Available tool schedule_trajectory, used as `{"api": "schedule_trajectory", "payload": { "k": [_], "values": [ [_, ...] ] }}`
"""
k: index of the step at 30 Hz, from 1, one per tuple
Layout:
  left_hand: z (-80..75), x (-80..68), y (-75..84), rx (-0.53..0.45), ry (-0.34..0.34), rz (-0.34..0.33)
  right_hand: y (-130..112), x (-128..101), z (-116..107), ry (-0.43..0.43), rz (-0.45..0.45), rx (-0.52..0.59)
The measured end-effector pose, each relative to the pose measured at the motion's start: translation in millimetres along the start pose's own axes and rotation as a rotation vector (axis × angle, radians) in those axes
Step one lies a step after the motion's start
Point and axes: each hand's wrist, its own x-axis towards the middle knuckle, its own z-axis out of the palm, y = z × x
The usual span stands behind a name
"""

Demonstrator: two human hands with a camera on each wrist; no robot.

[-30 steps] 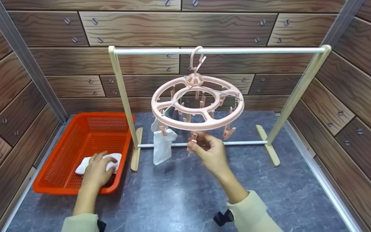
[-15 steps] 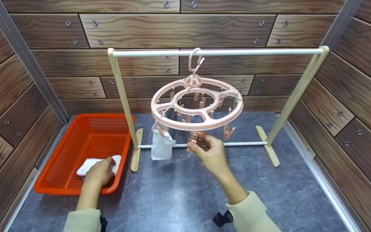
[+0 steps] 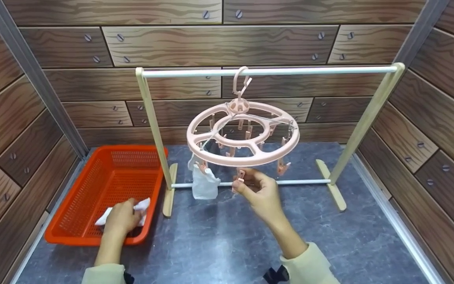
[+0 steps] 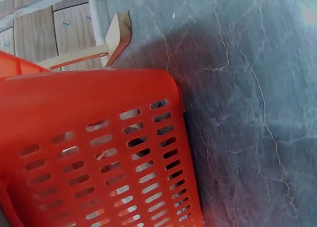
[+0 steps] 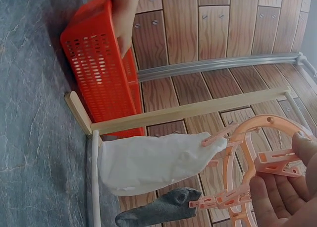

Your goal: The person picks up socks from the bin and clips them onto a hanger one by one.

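Note:
A pink round clip hanger (image 3: 242,134) hangs by its hook from the white rail of a wooden rack (image 3: 266,71). A white sock (image 3: 204,184) and a grey sock (image 5: 158,213) hang from its clips. My right hand (image 3: 259,188) pinches a pink clip (image 3: 239,176) at the hanger's near rim, seen close in the right wrist view as the clip (image 5: 277,163). My left hand (image 3: 121,217) grips a white sock (image 3: 142,206) inside the orange basket (image 3: 81,221). The left wrist view shows only the basket wall (image 4: 94,152) and the floor.
The rack's feet (image 3: 331,190) stand on a grey marble-look floor (image 3: 219,240). Wood-pattern walls close in the back and both sides. The basket stands left of the rack's left post (image 3: 154,126).
My left hand has gathered the white sock up from lying flat in the basket and lifted it a little. The right hand stays on the clip. The camera tilted slightly.

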Motion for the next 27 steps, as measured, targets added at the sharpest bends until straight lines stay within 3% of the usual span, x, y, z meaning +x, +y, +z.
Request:
{"api": "schedule_trajectory", "payload": {
  "k": [4,8,13,16,18,20,22,24,26,27],
  "values": [
    [-3.6,2.7,1.7,-0.024,0.154,-0.029,-1,-1,-1,0.006,-0.016,-0.015],
    [-6.7,1.0,3.2,-0.129,0.296,-0.068,-4,-3,-3,0.016,-0.027,-0.038],
    [-13.5,-7.5,5.2,-0.315,0.501,-0.009,-6,-1,-3,-0.004,-0.042,-0.057],
    [-19.9,-13.0,12.4,-0.449,0.578,0.004,-6,-1,-2,-0.009,-0.038,-0.065],
    [-26.0,-17.7,21.7,-0.624,0.58,-0.01,-6,-2,-2,-0.014,-0.031,-0.065],
    [-32.8,-22.0,31.9,-0.881,0.552,-0.034,-6,-3,-2,-0.018,-0.027,-0.071],
    [-38.2,-24.3,39.9,-1.142,0.508,-0.076,-6,-4,-2,-0.016,-0.026,-0.07],
    [-40.3,-24.0,42.8,-1.334,0.437,-0.14,-5,-4,-2,-0.009,-0.029,-0.068],
    [-37.3,-22.5,39.3,-1.329,0.369,-0.215,-4,-3,-2,-0.004,-0.029,-0.063],
    [-34.5,-21.8,35.4,-1.265,0.337,-0.237,-4,-3,-2,-0.003,-0.026,-0.06]
  ]
}}
